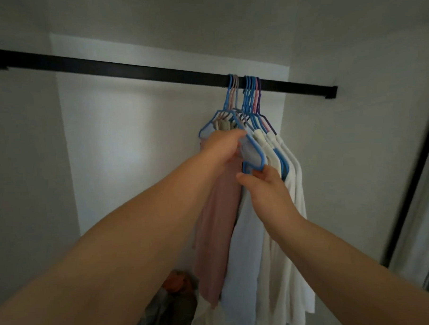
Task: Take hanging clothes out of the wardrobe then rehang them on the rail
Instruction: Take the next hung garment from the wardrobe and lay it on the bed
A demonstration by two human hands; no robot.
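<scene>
Evidently at the outset: every garment point(279, 208) hangs bunched toward the right end of the black rail point(130, 67), none removed, left hand point(222, 147) grasping clothing beneath it, right hand point(266, 184) pinching a blue hanger point(256, 150).

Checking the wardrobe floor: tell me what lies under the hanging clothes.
Below the hanging clothes a crumpled heap shows, grey with something orange on top. The left arm and the garments cover the rest of the floor, so what else lies there cannot be seen.
</scene>
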